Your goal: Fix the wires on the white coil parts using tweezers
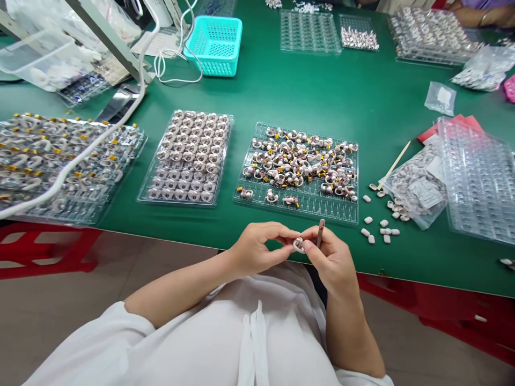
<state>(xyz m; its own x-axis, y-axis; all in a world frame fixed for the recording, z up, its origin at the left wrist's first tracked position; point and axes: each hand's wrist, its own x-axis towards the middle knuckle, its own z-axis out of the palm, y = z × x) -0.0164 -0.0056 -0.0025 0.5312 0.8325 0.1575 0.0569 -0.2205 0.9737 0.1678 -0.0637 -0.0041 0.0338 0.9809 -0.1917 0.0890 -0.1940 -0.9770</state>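
Observation:
Between the fingertips of both hands is a small beige ring-shaped part, just over the table's front edge. My left hand pinches its left side between thumb and fingers. With thumb and fingertips, my right hand presses on its right side. A slim brown tool, perhaps tweezers, also sits in my right hand, pointing up between the fingers. Past the hands lies a clear tray heaped with similar beige parts bearing red wires and yellow tabs. Small beige caps are scattered to its right.
Left stands a tray of beige rings in rows; farther left, stacked trays under a white cable. A turquoise basket is at the back. At right lie a bag of caps, a wooden stick and empty trays. Another person's arm shows far right.

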